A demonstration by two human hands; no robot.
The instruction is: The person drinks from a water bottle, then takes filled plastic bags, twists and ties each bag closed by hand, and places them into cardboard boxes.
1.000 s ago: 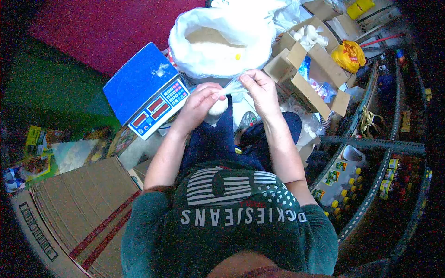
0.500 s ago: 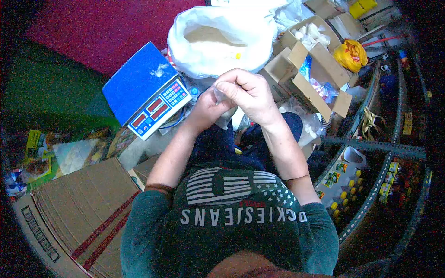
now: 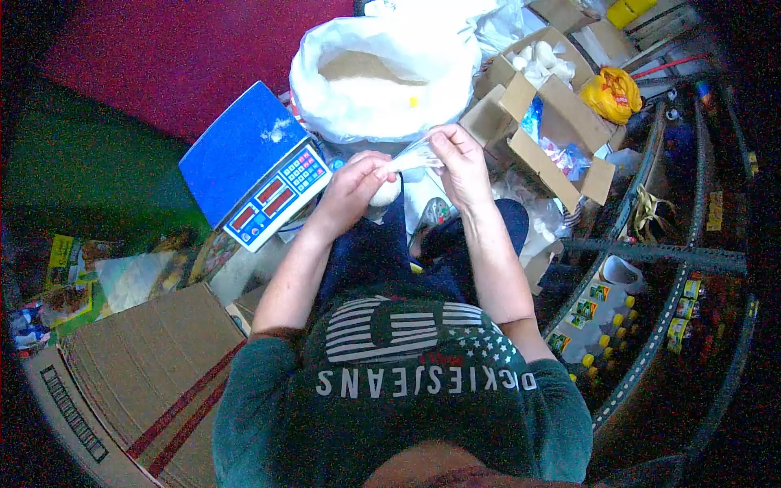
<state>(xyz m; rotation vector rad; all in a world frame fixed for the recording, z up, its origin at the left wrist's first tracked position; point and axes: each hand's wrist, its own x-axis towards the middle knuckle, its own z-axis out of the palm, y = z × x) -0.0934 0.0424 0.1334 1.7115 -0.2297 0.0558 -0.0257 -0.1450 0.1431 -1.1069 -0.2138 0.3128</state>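
Bag (image 3: 386,193) at twelve o'clock has its neck stretched between left hand (image 3: 354,187) and right hand (image 3: 462,167), fingers clamped at both ends; keeping tension calls for firm pinches.

Shows a broad dark red surface (image 3: 163,65) at upper left, meeting a dark green surface (image 3: 106,171) along a slanting line; hard to tell whether floor or wall. Has dark metal shelving (image 3: 651,253) down the right side, with perforated rails seeming to curve, and stocked with yellow-capped bottles (image 3: 606,342) on one level. Holds a large cardboard box (image 3: 150,358) with dark red stripes at lower left, just beside colourful packaging (image 3: 73,268). Is lit most strongly at top centre, nearly washed out to white there, and falls into grainy shadow toward the edges.
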